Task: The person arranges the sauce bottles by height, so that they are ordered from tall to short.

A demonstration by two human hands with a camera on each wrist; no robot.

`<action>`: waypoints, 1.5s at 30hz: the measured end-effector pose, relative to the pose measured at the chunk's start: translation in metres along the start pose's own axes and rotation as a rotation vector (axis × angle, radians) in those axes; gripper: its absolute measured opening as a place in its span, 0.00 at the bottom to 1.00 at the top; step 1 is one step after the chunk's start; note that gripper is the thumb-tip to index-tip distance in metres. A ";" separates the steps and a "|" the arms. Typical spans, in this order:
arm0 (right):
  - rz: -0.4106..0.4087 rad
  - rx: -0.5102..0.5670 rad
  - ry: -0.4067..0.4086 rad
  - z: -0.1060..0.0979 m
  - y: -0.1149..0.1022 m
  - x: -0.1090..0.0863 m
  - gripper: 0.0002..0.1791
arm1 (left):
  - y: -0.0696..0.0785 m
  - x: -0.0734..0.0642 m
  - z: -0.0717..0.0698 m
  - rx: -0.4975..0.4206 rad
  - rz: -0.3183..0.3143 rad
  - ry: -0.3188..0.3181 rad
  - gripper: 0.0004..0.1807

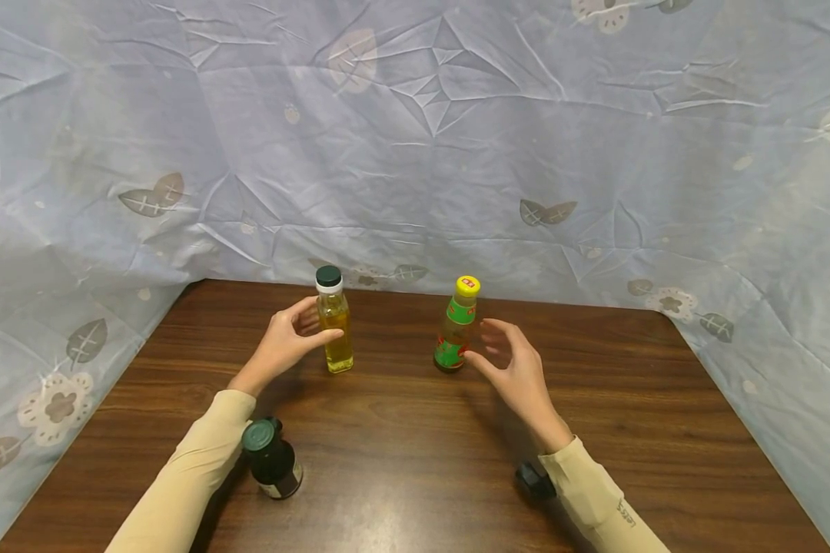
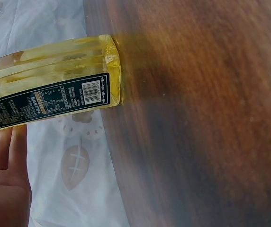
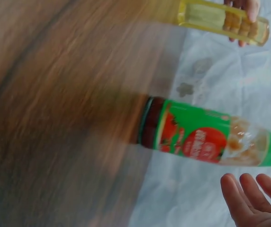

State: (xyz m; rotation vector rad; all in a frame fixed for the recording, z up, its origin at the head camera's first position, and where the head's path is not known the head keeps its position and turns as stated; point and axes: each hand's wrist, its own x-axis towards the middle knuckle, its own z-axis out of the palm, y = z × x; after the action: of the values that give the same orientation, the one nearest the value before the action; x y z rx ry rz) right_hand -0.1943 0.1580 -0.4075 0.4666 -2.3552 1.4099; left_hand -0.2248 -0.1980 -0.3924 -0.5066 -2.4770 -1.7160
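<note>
Although the wrist views show them lying sideways across the picture, both bottles stand cap up near the far edge of the wooden surface [image 1: 401, 453], well apart from each other. The oil bottle [image 1: 337, 355], a clear, square-sided one of yellow liquid with a dark green cap [image 1: 328, 275], is on the left. Its long axis is close to vertical and its base points down at the surface; the left wrist view shows a dark label with a barcode near the base. The sauce bottle [image 1: 449, 354], with green labels and a yellow cap [image 1: 467, 285], is on the right. Its cap end leans toward the right in the head view, though I cannot tell whether it is truly tilted.

Of the two hands, the left hand [image 1: 287, 338] is spread about the oil bottle, thumb across its front and fingers passing behind; whether it touches the glass I cannot tell. The right hand [image 1: 517, 372] is spread beside the sauce bottle, its fingers apart from the glass and its thumb at the label's edge, contact unclear.

Nearer the person, a dark jar [image 1: 271, 461] with a green lid [image 1: 258, 435] stands upright just beside the left sleeve [image 1: 194, 468]. Pale patterned cloth [image 1: 401, 153] hangs behind the surface.
</note>
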 end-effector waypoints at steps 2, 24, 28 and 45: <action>-0.019 0.004 0.006 0.000 -0.006 -0.002 0.32 | 0.000 0.000 0.000 0.002 -0.001 0.003 0.32; -0.185 0.143 -0.231 0.051 -0.066 -0.028 0.31 | -0.002 0.000 0.001 -0.006 0.011 0.003 0.31; -0.233 0.184 -0.293 0.070 -0.062 -0.029 0.32 | -0.001 0.000 0.001 -0.002 0.017 0.002 0.32; -0.253 0.282 -0.586 0.118 -0.093 -0.040 0.33 | -0.003 -0.001 0.001 -0.011 0.052 0.006 0.32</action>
State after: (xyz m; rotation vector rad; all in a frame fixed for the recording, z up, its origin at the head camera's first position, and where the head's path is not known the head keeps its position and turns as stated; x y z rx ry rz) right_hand -0.1319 0.0148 -0.4062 1.3668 -2.3880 1.6490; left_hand -0.2247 -0.1981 -0.3956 -0.5604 -2.4291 -1.7107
